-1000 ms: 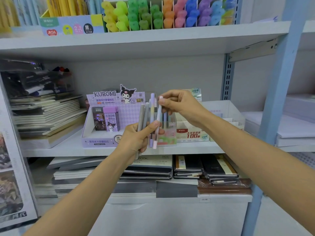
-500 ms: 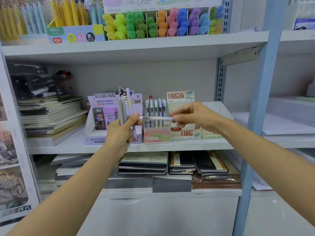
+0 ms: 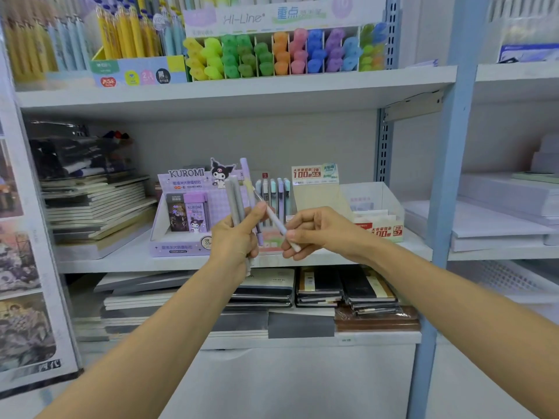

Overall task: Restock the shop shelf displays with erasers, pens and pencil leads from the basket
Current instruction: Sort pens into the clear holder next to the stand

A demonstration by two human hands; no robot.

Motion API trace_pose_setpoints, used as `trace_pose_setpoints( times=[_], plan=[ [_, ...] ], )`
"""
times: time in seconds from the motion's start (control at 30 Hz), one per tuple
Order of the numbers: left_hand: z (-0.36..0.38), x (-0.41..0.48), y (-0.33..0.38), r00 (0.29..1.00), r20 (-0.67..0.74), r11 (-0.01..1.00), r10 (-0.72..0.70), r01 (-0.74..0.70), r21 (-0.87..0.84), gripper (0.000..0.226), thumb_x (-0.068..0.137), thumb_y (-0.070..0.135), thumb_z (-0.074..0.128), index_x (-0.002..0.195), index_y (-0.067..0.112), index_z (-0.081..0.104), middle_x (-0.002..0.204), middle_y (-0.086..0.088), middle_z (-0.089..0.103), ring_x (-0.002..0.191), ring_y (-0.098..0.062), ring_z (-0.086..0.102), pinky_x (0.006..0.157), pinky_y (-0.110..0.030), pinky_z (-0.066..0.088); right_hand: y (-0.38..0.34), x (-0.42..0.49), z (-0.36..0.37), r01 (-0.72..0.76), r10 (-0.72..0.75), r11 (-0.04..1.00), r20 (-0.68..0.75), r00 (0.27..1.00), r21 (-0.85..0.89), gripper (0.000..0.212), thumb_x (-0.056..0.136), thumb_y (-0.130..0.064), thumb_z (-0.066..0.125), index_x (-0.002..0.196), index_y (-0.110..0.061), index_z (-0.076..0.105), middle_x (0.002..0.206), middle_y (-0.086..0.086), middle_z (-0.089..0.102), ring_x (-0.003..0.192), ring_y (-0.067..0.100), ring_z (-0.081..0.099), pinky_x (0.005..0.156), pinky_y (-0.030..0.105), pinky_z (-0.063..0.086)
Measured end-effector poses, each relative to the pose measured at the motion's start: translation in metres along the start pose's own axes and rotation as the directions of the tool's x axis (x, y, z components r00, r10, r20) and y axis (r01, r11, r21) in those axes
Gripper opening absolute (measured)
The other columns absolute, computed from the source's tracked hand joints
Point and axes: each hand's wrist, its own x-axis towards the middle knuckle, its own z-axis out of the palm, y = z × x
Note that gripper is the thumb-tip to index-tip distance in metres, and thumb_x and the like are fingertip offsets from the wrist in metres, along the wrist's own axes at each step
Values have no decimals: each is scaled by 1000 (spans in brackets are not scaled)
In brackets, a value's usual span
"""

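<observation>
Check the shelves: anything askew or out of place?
The notebook stack at the middle shelf's left end is fanned unevenly, edges misaligned. The Kuromi display box shows only two lead packs. Nothing looks spilled or damaged.

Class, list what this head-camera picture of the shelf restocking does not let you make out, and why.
Basket: nowhere in the head view, outside the frame.
Pens in the left hand: lower ends hidden behind it; count unclear.
Purple lead box: small print too blurred.
Yellow pens on the top shelf: tops cut off by the upper edge.
</observation>
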Motion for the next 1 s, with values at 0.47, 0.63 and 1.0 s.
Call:
trace_pose_setpoints(
  times=[0.47,0.63,1.0],
  plan=[
    [0,1,-3,980,198,995,-20,-1,101,28,77,32,75,87,8,67,89,-10,76,30,-5,23,33,-17,24,-31,31,-1,143,-129,986,-154,980,82,22,90,-12,64,112,-6,67,94,4,72,84,16,67,74,25,55],
    [-12,15,1,990,139,995,19,-33,98,35,85,31,70,102,1,69,94,-8,77,30,-5,22,33,-16,27,-49,41,-28,271,-208,959,-455,866,78,12,94,-10,59,104,-6,60,88,5,68,76,14,67,70,20,55],
    [-27,37,-11,984,158,981,79,-105,162,17,90,27,66,85,11,63,93,-8,76,32,-5,26,33,-18,28,-17,76,-47,140,-355,908,-548,757,-396,9,94,-13,61,97,-10,53,88,9,72,79,19,71,64,26,58]
  ],
)
